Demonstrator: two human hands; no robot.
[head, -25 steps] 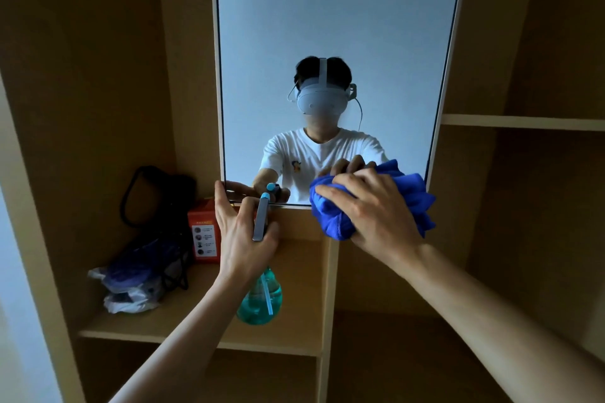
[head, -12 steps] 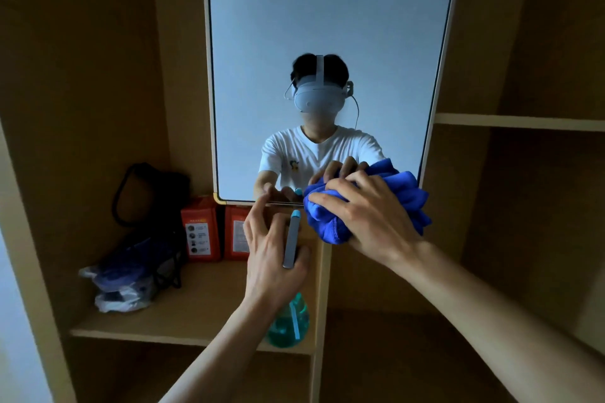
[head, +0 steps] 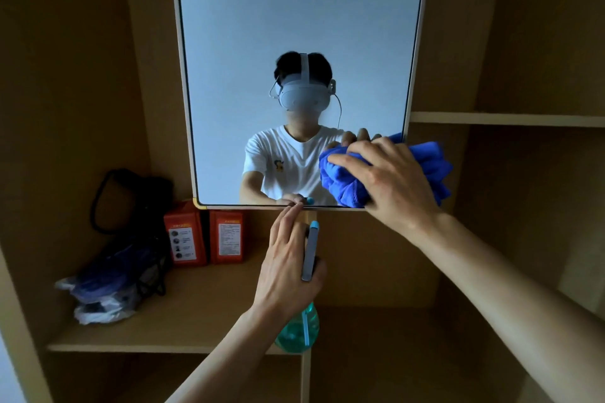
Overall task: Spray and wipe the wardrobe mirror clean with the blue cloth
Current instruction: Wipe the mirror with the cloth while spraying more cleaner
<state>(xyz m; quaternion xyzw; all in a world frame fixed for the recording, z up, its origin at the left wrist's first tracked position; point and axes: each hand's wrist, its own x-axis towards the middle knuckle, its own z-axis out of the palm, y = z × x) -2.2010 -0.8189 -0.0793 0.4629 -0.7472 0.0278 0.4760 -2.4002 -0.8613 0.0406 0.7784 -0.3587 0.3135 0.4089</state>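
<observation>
Down at the lower-right corner of the mirror (head: 294,10), the right hand (head: 396,183) clutches the bunched blue cloth (head: 340,183), glass stretching up-left; below, the left hand (head: 288,267) apparently clasps the spray bottle (head: 298,332).

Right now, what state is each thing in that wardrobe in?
mirror: upright, lower right corner covered.
blue cloth: bunched, pressed on the mirror.
right hand: grips the blue cloth.
spray bottle: held below the mirror's bottom edge.
left hand: holds the spray bottle.
red boxes: upright, side by side.
</observation>
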